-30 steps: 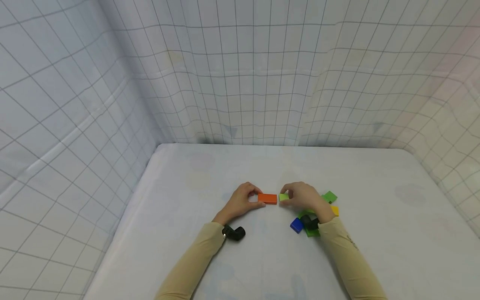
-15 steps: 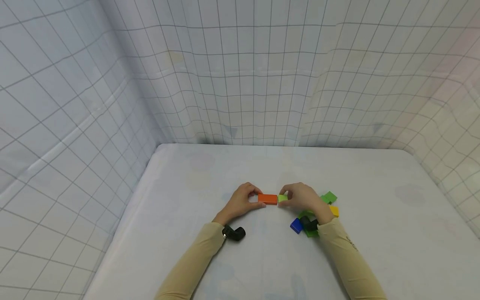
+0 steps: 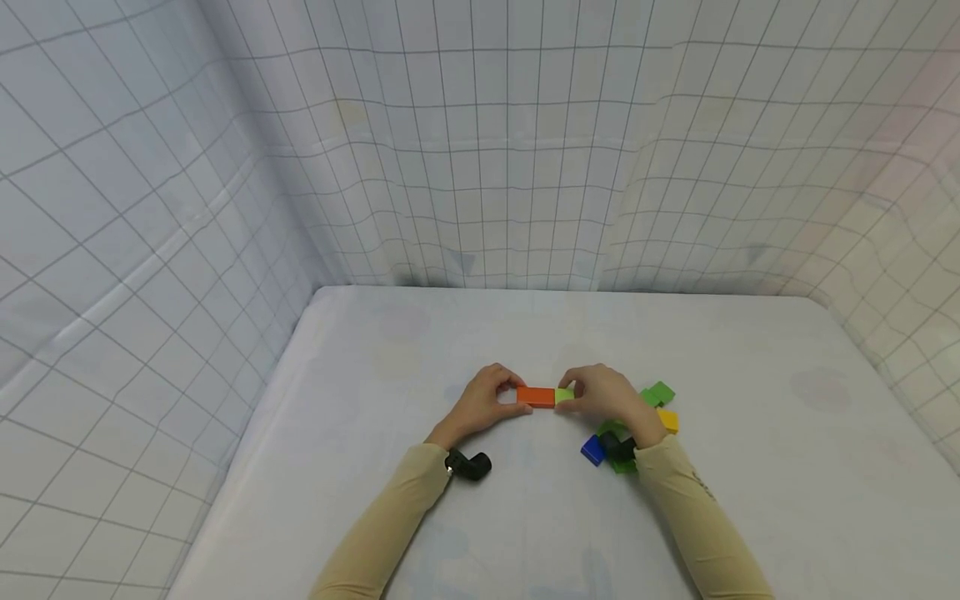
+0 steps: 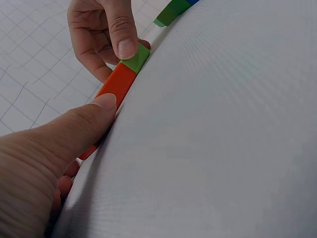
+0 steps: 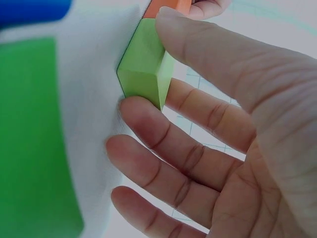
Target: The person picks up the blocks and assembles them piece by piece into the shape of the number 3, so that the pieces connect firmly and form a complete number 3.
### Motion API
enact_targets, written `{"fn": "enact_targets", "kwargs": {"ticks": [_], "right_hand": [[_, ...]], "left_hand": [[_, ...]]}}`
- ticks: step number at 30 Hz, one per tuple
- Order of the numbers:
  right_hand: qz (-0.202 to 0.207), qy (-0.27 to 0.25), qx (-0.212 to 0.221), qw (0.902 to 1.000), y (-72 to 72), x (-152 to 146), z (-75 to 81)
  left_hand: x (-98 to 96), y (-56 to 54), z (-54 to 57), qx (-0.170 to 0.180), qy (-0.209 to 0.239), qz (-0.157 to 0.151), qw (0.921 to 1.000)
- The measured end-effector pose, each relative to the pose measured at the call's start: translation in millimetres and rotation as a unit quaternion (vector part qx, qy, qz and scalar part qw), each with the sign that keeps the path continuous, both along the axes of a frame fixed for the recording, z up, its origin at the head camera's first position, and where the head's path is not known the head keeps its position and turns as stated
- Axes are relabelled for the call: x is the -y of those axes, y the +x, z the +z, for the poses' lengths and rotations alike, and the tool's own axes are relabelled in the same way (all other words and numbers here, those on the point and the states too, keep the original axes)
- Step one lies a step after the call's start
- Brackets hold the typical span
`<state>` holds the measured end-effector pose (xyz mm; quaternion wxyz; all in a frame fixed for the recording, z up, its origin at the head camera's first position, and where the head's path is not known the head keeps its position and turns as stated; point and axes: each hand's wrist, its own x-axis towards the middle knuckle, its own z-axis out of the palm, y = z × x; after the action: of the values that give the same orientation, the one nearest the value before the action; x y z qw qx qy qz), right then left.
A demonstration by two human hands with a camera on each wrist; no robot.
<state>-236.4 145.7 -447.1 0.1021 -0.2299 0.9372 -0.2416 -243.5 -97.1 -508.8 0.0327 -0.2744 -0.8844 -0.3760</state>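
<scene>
An orange rectangular block [image 3: 536, 397] lies on the white table, and my left hand [image 3: 482, 405] pinches its left part between thumb and fingers. Against its right end sits a light green block [image 3: 564, 396], which my right hand [image 3: 602, 393] holds with thumb and fingers. The left wrist view shows the orange block [image 4: 119, 84] and the green block [image 4: 137, 59] end to end in one line. In the right wrist view, the thumb lies along one side of the green block [image 5: 142, 54], with fingertips around its near end.
Near my right wrist lie a blue block [image 3: 592, 450], a yellow block [image 3: 668, 421] and several green blocks [image 3: 660, 393], partly hidden by the forearm. A white cloth with a grid pattern [image 3: 525, 167] hangs behind the table [image 3: 420, 333].
My right hand has slid the light green block slightly left, closing the gap to the orange block. The left hand and orange block have stayed almost still.
</scene>
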Motion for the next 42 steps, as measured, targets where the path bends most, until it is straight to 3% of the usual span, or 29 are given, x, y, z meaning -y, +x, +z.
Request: {"fn": "enact_targets", "kwargs": {"ticks": [11, 20, 26, 33, 38, 42], "right_hand": [[0.002, -0.011, 0.021, 0.9997, -3.0, -8.3, 1.5], [-0.036, -0.029, 0.025, 0.9986, -6.0, -53.2, 18.4], [-0.009, -0.033, 0.078, 0.9964, -1.8, -76.8, 23.6], [0.046, -0.014, 0.103, 0.9936, 3.6, -65.9, 21.9], [0.038, 0.039, 0.103, 0.9932, 6.9, -54.5, 20.5], [0.035, 0.043, 0.112, 0.9921, 6.1, -52.7, 17.9]], "left_hand": [[-0.3, 1.2, 3.2, 0.001, -0.001, 0.001, 1.0000], [-1.4, 1.8, 4.7, 0.008, -0.007, 0.004, 0.9999], [-0.5, 2.3, 3.3, 0.011, -0.014, 0.007, 0.9998], [1.1, 3.0, 3.0, 0.012, -0.011, 0.007, 0.9998], [0.7, 4.4, 4.8, 0.015, -0.007, 0.005, 0.9998], [1.2, 4.7, 4.6, 0.017, -0.006, 0.005, 0.9998]]}}
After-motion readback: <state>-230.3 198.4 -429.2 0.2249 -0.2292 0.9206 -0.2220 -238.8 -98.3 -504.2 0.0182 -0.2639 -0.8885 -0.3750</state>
